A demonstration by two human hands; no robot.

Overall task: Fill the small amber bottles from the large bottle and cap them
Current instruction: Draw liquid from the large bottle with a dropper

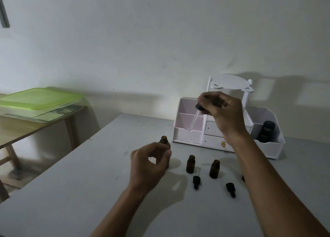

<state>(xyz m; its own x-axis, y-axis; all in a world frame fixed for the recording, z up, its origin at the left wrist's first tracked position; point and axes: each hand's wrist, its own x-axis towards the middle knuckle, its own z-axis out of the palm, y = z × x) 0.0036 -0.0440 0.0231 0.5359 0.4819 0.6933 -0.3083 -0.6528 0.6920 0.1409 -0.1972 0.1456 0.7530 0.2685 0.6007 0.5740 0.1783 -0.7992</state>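
A plain room in a home, dimly lit: bare white wall [160,40], a grey table [71,192], and just behind the right hand [223,109] a white cosmetics organiser [269,147] with small drawers. Well left of the left hand [150,163] stands a wooden side table [35,127] carrying a green-lidded box [39,99]

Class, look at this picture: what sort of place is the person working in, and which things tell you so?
Probably a plain room at home, not a laboratory. A white cosmetics organiser with small drawers stands against a bare wall, and a wooden side table holds a green-lidded storage box.
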